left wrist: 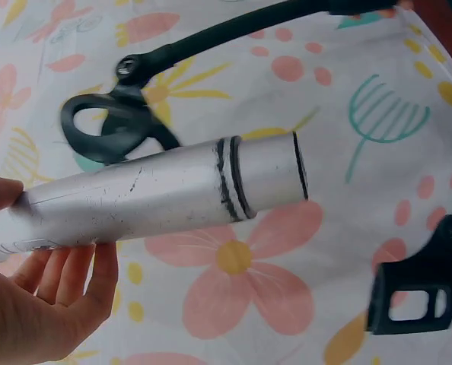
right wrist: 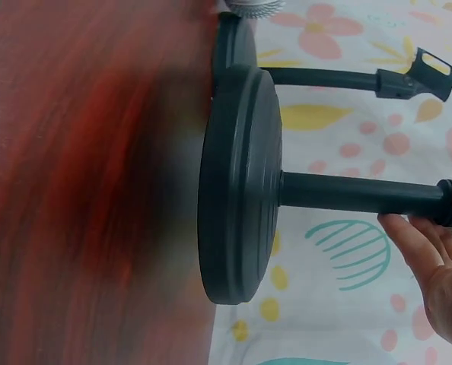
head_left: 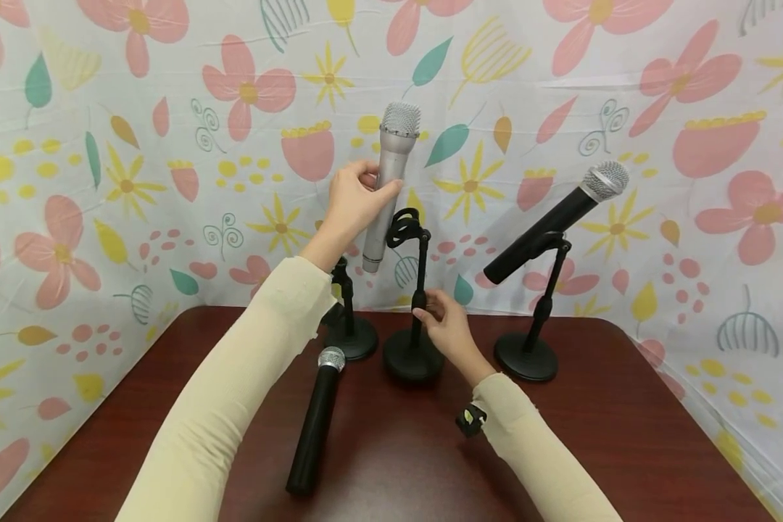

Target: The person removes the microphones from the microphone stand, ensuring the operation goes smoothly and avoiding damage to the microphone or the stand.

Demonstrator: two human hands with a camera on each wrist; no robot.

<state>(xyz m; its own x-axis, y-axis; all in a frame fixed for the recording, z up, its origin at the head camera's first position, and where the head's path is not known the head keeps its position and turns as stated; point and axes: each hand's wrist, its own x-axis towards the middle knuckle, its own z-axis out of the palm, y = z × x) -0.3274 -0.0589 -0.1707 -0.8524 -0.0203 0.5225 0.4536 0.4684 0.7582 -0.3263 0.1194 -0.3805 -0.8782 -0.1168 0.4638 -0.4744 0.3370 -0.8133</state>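
My left hand (head_left: pixel 359 199) grips a silver microphone (head_left: pixel 388 163) around its body, mesh head up and tilted slightly right. The same silver microphone (left wrist: pixel 157 190) crosses the left wrist view, its tail end beside the clip (left wrist: pixel 104 125) of the middle stand. In the head view that black clip (head_left: pixel 404 227) sits just right of the microphone's lower body. My right hand (head_left: pixel 449 328) pinches the pole of the middle microphone stand (head_left: pixel 414 355) at its collar. Its round base (right wrist: pixel 241 190) and the right hand's fingers (right wrist: pixel 416 247) on the pole show in the right wrist view.
A black microphone (head_left: pixel 315 424) lies on the dark red table (head_left: pixel 378 464), front left. Another black microphone (head_left: pixel 548 225) rests tilted in the right-hand stand (head_left: pixel 527 355). A shorter stand (head_left: pixel 352 337) stands behind the left sleeve. Flower-patterned cloth (head_left: pixel 170 145) surrounds the table.
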